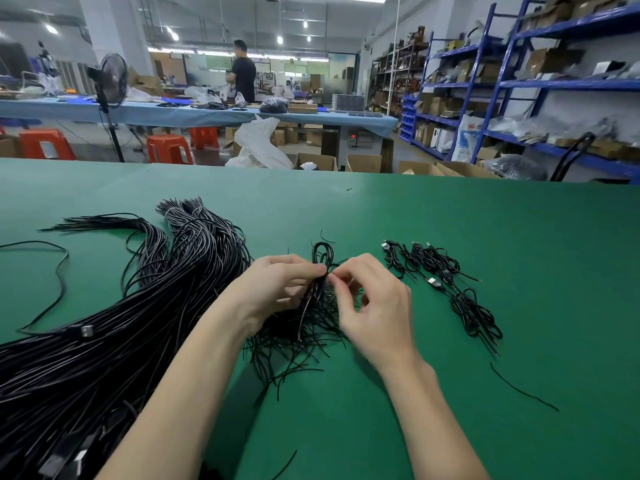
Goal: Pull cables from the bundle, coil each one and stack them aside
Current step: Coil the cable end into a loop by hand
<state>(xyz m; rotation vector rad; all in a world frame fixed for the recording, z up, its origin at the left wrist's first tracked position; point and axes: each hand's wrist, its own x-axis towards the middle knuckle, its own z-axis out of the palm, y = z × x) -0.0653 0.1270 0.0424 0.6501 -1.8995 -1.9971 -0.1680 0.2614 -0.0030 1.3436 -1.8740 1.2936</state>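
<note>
A thick bundle of black cables point(104, 323) lies across the left of the green table point(450, 216). My left hand point(277, 285) pinches a small coiled black cable point(322, 258) upright at its waist. My right hand point(374, 306) is against the same coil, thumb and forefinger pinched on a thin tie at the waist. Several coiled cables point(443, 271) with USB plugs lie in a row to the right. A heap of short black ties point(298, 344) sits under my hands.
A loose cable point(59, 278) curves at the far left. Stray ties point(519, 389) lie at the right and near the front edge. Beyond the table stand orange stools point(45, 143), a fan point(110, 81), cardboard boxes, blue shelving point(519, 84) and a person point(242, 71).
</note>
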